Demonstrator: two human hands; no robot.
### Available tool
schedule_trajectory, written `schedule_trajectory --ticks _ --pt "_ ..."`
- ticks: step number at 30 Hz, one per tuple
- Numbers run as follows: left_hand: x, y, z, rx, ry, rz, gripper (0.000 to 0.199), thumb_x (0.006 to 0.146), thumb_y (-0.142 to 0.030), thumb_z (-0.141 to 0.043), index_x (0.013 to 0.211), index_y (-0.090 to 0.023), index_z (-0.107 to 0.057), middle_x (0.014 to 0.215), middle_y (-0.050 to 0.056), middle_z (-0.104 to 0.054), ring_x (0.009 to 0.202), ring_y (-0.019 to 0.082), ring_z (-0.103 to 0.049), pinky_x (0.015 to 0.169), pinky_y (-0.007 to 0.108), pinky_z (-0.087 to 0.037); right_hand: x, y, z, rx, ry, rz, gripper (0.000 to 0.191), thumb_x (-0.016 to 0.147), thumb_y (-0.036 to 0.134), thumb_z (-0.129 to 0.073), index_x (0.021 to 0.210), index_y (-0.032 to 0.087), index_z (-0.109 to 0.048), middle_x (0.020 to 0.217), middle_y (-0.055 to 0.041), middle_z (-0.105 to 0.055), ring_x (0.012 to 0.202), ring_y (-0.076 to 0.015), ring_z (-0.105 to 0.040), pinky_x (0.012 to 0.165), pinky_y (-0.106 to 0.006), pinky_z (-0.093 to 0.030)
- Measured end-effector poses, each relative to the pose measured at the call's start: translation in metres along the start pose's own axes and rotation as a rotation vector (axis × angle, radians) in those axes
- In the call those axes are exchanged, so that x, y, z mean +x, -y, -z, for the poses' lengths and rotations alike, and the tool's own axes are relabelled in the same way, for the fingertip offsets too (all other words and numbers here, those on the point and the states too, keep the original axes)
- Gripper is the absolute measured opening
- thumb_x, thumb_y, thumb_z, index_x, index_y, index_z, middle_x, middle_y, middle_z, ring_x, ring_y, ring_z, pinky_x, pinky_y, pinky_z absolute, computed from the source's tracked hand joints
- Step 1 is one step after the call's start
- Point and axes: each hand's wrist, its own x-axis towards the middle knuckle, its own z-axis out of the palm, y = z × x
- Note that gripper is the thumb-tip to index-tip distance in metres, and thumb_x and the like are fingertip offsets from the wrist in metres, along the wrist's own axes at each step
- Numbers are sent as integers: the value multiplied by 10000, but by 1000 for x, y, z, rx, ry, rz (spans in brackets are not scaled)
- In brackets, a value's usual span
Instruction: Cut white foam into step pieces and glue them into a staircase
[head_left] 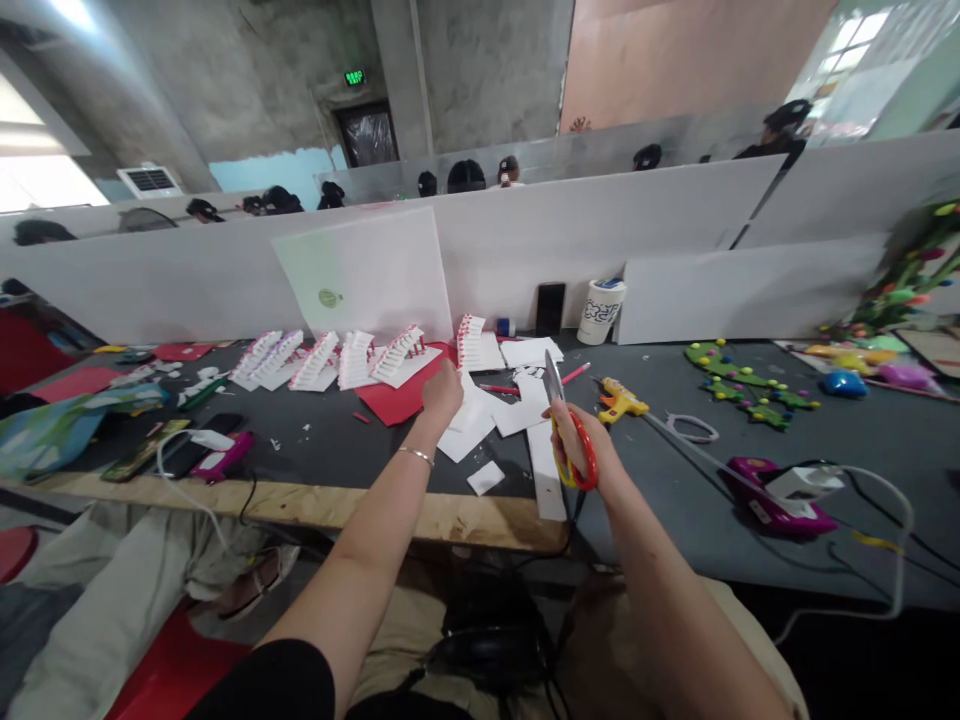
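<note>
My right hand grips a pair of scissors with red and yellow handles, the steel blades pointing up and away. My left hand hovers low over the dark table, between a red paper sheet and white foam cutouts; its fingers are hidden behind the back of the hand. Beyond it stands a row of white stepped paper pieces with red edges. A long white foam strip lies beneath the scissors.
A yellow glue gun and a magenta glue gun lie to the right, near green foam shapes. A phone and paper cup stand against a white partition. People's heads show beyond it. Cables cross the table.
</note>
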Motion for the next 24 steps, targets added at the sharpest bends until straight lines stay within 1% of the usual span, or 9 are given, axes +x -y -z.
schedule_trajectory --ticks 3,5,6,8,10,13,17,20,24 --pt "3 -1 -5 -99 72 -42 252 996 -224 -395 1135 -135 -585 1026 144 -727 849 213 -715 807 320 -499 -1 1 -1 -6 -2 5 492 872 655 -479 912 190 -636 478 61 -500 332 -98 -473 339 -204 -357" --pt "-1 -2 -20 -153 172 -83 188 962 -236 -486 995 -157 -653 895 70 -746 734 158 -697 728 256 -500 -2 2 -1 4 -11 14 500 860 665 -490 897 188 -636 473 62 -497 331 -96 -469 341 -204 -357" --pt "-4 -3 -29 -167 209 -100 146 926 -241 -551 917 -164 -675 863 51 -746 731 153 -689 718 244 -497 -2 2 -1 12 -15 17 505 853 673 -494 886 189 -634 469 63 -494 331 -95 -466 342 -204 -357" --pt "-10 -4 -47 -168 252 -113 100 851 -219 -636 779 -164 -680 831 54 -743 772 178 -681 732 259 -495 -2 2 0 29 -23 9 521 839 696 -495 861 192 -628 464 66 -488 330 -94 -458 342 -205 -354" --pt "-15 -4 -60 -154 259 -110 124 805 -179 -652 681 -170 -659 832 75 -740 870 221 -672 807 299 -488 -2 0 2 33 -24 -1 538 824 717 -497 846 196 -626 468 65 -490 334 -95 -456 345 -209 -356" --pt "-18 -3 -71 -151 251 -101 146 761 -156 -666 623 -186 -631 862 100 -735 1022 276 -634 918 354 -453 -1 -3 3 18 -30 -1 545 795 732 -527 849 198 -618 472 65 -491 334 -99 -454 344 -218 -363" --pt "-18 -5 -74 -212 247 -92 153 744 -137 -672 616 -185 -604 853 102 -717 1041 295 -624 955 395 -440 1 -4 2 4 -63 -14 515 783 715 -556 860 208 -596 476 74 -482 338 -101 -456 345 -220 -368" --pt "-20 -6 -69 -324 234 -106 110 804 -143 -612 700 -175 -614 844 79 -697 923 243 -648 894 372 -484 3 -5 2 15 -70 -13 485 754 692 -612 842 218 -560 500 81 -487 381 -107 -493 391 -228 -415" --pt "-34 -3 -54 -512 188 -131 103 903 -175 -510 874 -164 -608 920 56 -682 851 166 -641 806 302 -528 9 -11 1 86 -127 67 546 606 598 -789 924 231 -541 636 63 -587 545 -150 -608 543 -284 -505"
